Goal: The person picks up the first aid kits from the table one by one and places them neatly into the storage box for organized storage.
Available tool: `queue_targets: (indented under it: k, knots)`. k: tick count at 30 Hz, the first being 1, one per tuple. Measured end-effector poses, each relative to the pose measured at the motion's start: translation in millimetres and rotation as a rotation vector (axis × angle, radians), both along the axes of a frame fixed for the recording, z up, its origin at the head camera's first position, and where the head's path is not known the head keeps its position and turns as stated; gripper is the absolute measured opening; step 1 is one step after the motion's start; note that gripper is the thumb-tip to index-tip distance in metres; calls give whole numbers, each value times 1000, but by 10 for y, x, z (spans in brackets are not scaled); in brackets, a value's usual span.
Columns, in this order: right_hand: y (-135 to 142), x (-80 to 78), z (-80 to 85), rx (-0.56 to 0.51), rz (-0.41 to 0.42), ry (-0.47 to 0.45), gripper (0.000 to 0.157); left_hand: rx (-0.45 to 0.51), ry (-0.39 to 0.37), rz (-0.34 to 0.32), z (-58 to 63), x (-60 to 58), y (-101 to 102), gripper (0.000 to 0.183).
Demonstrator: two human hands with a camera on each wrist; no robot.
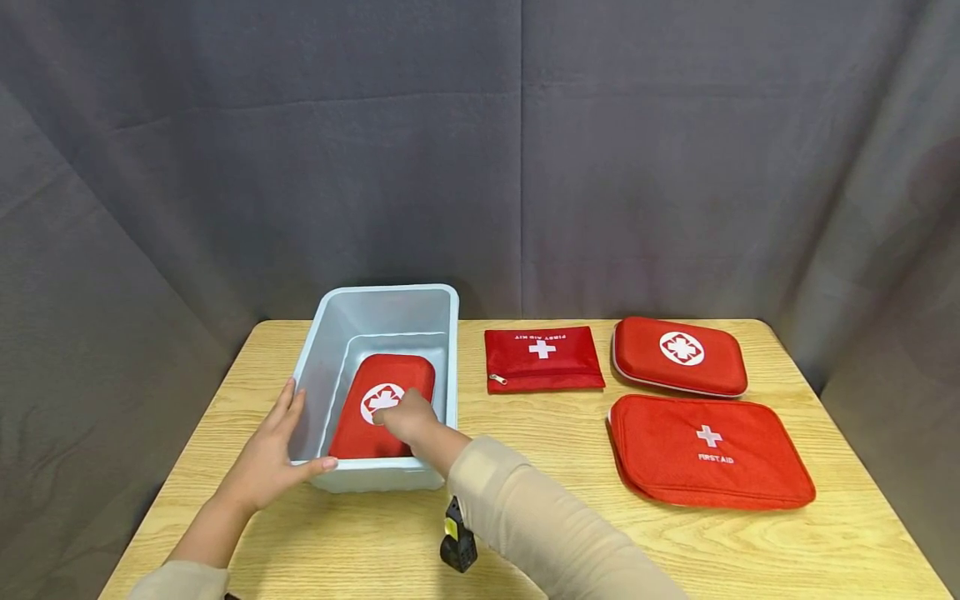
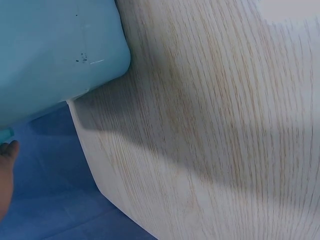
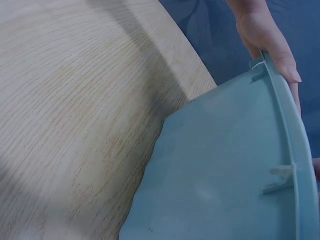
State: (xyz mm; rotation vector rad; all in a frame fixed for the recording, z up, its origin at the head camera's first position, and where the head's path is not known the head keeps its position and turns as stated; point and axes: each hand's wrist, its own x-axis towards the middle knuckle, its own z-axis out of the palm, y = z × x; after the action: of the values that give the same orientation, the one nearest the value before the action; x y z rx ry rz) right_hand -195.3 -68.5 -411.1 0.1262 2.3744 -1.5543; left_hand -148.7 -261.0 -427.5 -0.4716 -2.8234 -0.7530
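A pale blue plastic bin [image 1: 447, 321] stands on the left of the table, holding a red hard case [image 1: 386, 375] with a white round emblem. My left hand [image 1: 266, 458] rests on the bin's near left corner, its fingers straight along the left rim and the thumb laid on the front rim. In the right wrist view the same hand [image 3: 267, 40] touches the rim from outside. My right hand [image 1: 411, 419] reaches over the front rim and lies on the case, thumb over the emblem. Its other fingers are hidden, so I cannot tell whether they grip the case.
To the right of the bin lies a flat red pouch [image 1: 542, 367] with a zip. A second red hard case [image 1: 712, 358] sits at the back right, with a larger red first aid bag [image 1: 705, 475] in front. A grey curtain [image 1: 637, 167] hangs behind the wooden table [image 1: 525, 450].
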Motion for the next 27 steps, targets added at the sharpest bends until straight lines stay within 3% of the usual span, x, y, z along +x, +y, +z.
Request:
queue_targets:
  k: [14, 19, 27]
  knots:
    - [207, 81, 180, -24, 147, 31, 30, 4, -4, -6, 5, 19, -2, 97]
    - [330, 66, 246, -165, 173, -7, 19, 9, 5, 3, -12, 31, 10, 97]
    - [587, -3, 342, -403, 154, -41, 17, 20, -4, 4, -5, 8, 15, 98]
